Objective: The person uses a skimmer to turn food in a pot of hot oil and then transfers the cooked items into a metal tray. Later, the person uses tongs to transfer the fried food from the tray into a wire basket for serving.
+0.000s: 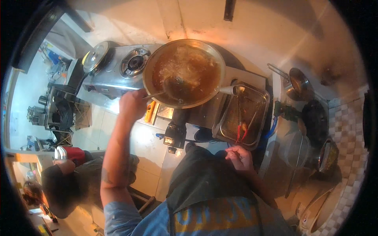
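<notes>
My left hand (pixel 133 103) is shut on the handle of a round skimmer or ladle (pixel 178 87), whose head lies in bubbling brown liquid. The liquid fills a large metal wok (pixel 145 77), and its tubular handle points right. My right hand (pixel 240 156) is beside the lower edge of a rectangular metal tray (pixel 267 118), with its fingers partly curled and nothing seen in them. Red-handled tongs or scissors (pixel 242 131) rest in this tray, near my right fingertips.
Left of the wok are a steel stove's bare burner (pixel 135 61) and a lidded pan (pixel 97 57). At right are a saucepan (pixel 298 84), a blue hose (pixel 273 128) and a strainer (pixel 293 149). Another person (pixel 63 183) is at lower left, near a red container (pixel 73 155).
</notes>
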`<state>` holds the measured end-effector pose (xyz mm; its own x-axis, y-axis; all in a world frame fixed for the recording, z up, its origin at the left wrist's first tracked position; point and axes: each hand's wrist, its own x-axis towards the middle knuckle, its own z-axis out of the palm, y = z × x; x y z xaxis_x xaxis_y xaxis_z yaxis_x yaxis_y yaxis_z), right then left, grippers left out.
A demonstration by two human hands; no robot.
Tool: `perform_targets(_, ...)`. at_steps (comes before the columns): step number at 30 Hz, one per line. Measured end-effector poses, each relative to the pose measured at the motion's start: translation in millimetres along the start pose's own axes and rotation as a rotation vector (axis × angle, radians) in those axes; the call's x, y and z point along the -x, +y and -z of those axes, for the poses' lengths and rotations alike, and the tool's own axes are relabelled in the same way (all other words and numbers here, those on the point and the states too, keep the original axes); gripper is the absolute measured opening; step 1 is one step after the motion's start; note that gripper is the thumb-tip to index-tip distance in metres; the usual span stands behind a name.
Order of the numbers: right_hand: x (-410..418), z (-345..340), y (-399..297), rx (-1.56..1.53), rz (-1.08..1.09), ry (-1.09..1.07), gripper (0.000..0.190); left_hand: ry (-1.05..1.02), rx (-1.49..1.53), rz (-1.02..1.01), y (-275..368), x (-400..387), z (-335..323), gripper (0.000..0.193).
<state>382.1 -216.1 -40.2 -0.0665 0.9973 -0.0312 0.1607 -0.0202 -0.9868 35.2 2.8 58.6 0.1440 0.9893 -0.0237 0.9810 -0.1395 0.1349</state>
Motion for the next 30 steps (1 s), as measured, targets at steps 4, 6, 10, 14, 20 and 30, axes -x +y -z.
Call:
perform_targets(4, -5.1, -1.7, -4.2, 0.047, 0.057, -0.007, 0.018, 0.137, 0.056, 0.015, 9.0, -17.6, -55.2, 0.018)
perform_targets(6, -3.2, -1.1, 1.1, 0.060, 0.062, 0.004, 0.017, 0.154, 0.073, 0.028, 19.3, -21.9, -59.2, 0.020)
perform_targets(10, 4.2, 2.7, 3.1, 0.043, 0.067, 0.025, 0.016, 0.203, 0.232, 0.067, 30.8, -22.8, -59.2, 0.023)
perform_targets(14, 15.3, 1.3, 0.7, 0.024, 0.012, 0.112, 0.015, 0.218, 0.392, 0.054, 11.8, -13.1, -78.7, 0.021)
perform_targets(20, 17.9, 0.9, -8.0, -0.003, -0.114, 0.087, 0.015, 0.295, 0.443, 0.007, -0.1, 13.9, -89.3, 0.017)
perform_targets(30, 3.6, -2.8, -10.8, 0.054, -0.009, 0.045, 0.017, 0.409, 0.278, -0.074, 15.9, 31.3, -63.1, 0.015)
